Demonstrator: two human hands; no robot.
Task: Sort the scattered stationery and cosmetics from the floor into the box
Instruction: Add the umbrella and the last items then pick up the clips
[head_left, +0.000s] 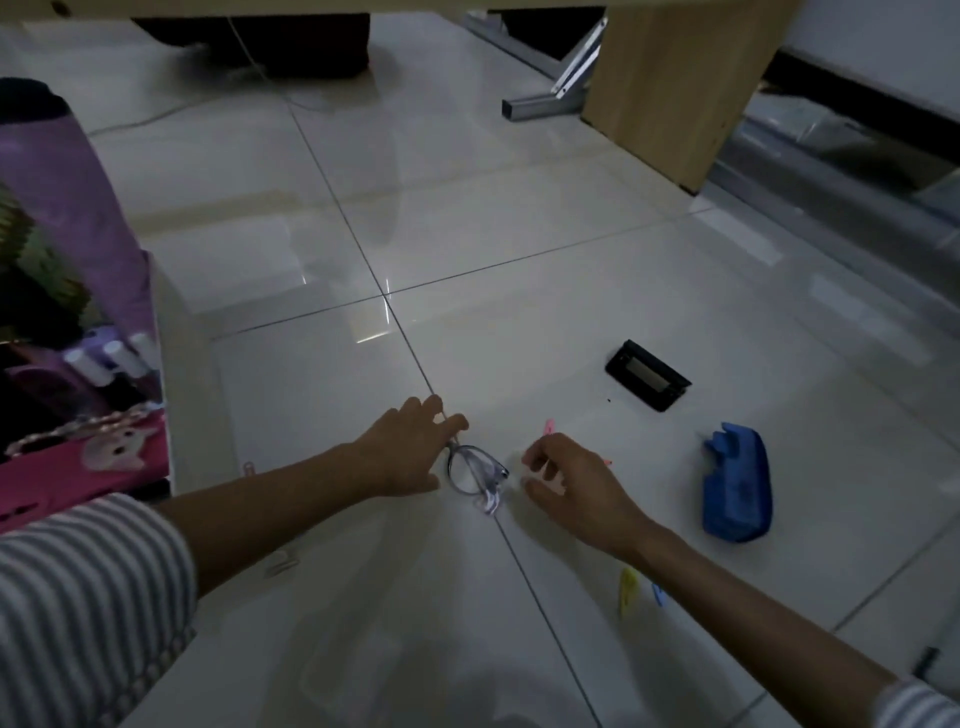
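Left hand (410, 449) is down on the floor, fingers mostly straight, tips just touching the rim of the glasses (475, 470), no grip on them. Right hand (571, 483) is just right of the glasses with fingers curled in; too dim to tell if it's pinching anything. Blue stapler (737, 486) lies further right, yellow clip (628, 590) by my right forearm. The box (165, 395) is off to my left with stuff in it

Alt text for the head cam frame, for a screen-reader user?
Two bare hands reach for dark-rimmed eyeglasses on a glossy white tiled floor: the left hand touches the frame, the right hand hovers beside with curled fingers. A blue plastic tool lies to the right; a white-edged box of cosmetics stands far left.
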